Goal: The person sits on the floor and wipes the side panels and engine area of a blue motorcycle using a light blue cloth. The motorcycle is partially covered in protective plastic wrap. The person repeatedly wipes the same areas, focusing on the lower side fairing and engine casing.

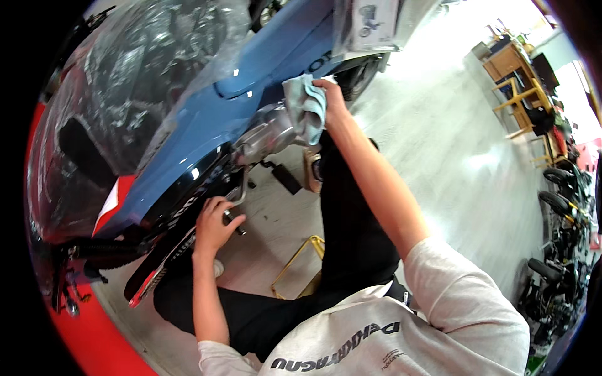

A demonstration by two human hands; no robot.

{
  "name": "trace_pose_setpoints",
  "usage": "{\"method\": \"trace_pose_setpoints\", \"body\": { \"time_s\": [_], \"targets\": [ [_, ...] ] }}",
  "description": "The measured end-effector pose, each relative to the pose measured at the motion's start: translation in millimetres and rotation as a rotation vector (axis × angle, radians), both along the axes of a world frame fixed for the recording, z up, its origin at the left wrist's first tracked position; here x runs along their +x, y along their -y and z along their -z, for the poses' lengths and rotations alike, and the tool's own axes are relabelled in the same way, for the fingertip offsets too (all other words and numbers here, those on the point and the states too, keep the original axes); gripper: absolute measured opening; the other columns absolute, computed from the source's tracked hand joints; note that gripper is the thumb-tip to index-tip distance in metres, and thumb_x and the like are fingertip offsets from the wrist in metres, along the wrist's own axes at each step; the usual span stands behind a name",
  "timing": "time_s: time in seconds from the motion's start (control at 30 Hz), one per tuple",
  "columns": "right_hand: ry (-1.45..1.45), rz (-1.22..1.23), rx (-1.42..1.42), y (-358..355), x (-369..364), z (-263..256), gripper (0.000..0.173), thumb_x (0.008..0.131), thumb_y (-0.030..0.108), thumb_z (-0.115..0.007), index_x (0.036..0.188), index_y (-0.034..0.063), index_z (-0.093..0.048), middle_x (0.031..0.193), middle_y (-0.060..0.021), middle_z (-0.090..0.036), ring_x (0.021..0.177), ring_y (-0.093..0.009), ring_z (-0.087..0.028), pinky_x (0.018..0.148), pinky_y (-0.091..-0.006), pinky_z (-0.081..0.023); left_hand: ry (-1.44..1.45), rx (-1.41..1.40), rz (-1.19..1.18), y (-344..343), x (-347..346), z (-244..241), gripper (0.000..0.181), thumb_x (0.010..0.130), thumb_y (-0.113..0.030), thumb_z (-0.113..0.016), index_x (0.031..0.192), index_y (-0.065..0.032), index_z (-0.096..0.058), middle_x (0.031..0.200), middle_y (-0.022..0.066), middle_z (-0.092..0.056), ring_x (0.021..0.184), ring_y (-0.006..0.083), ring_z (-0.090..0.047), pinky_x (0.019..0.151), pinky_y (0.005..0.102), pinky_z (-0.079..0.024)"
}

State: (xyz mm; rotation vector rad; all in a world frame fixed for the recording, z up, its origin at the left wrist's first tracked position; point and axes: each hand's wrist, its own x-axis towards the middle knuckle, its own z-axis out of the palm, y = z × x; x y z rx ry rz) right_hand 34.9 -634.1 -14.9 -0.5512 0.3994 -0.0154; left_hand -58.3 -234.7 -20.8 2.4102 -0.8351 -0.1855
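Note:
A folded light blue cloth (305, 110) is in my right hand (333, 101). I hold it against the metal engine casing (268, 131) of a blue Honda motorbike (202, 120), just below its side panel. Part of the casing is hidden behind the cloth. Lower on the same side, my left hand (217, 225) rests at the bike's lower side with the thumb apart. A dark metal peg (241, 231) shows beside the thumb; whether the fingers grip it is hidden. Near that hand are a bent metal lever (244, 188) and a black foot peg (285, 178).
Clear plastic sheeting (127, 70) covers the bike's seat area. A bagged booklet (374, 26) hangs at the bike's far end. Between my legs stands a yellow metal frame (296, 263). Several motorbikes (559, 263) and a wooden desk (510, 63) stand to the right.

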Motion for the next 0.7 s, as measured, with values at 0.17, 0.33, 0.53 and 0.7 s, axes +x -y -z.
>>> {"method": "trace_pose_setpoints", "body": {
  "time_s": [0.17,0.33,0.53,0.7],
  "targets": [
    [0.045,0.215,0.104,2,-14,-18,0.037,0.088,0.022,-0.045,0.11,-0.0064,-0.057,0.102,-0.0208,-0.065,0.094,-0.037,-0.063,0.091,-0.0484,-0.05,-0.162,0.118,0.12,-5,-4,-19,0.072,0.05,-0.029,-0.092,0.111,-0.003,-0.066,0.13,0.0079,-0.054,0.123,0.0296,-0.051,0.104,0.0399,-0.043],
    [0.156,0.155,0.139,1,-34,-32,0.04,0.092,0.023,-0.041,0.118,-0.0032,-0.056,0.114,-0.021,-0.064,0.104,-0.036,-0.062,0.098,-0.0488,-0.047,-0.028,0.082,0.073,1,3,-11,0.063,0.05,-0.041,-0.09,0.097,-0.0047,-0.067,0.105,0.0049,-0.062,0.104,0.027,-0.058,0.087,0.0406,-0.049],
    [0.068,0.331,-0.082,-30,-58,-68,0.033,0.089,0.014,-0.049,0.118,-0.0009,-0.055,0.106,-0.0129,-0.065,0.092,-0.026,-0.064,0.087,-0.0396,-0.052,0.055,0.15,-0.124,20,5,3,0.058,0.06,-0.054,-0.083,0.083,-0.0051,-0.063,0.086,0.0077,-0.059,0.088,0.0296,-0.059,0.077,0.0417,-0.049],
    [0.433,0.71,-1.155,-57,-22,-92,0.042,0.088,0.005,-0.053,0.129,-0.001,-0.049,0.115,-0.0164,-0.062,0.1,-0.031,-0.063,0.089,-0.0367,-0.05,0.117,0.194,-0.228,30,5,14,0.054,0.073,-0.058,-0.073,0.08,-0.0057,-0.062,0.081,0.0098,-0.06,0.083,0.0324,-0.059,0.072,0.0434,-0.047]
  ]
}}
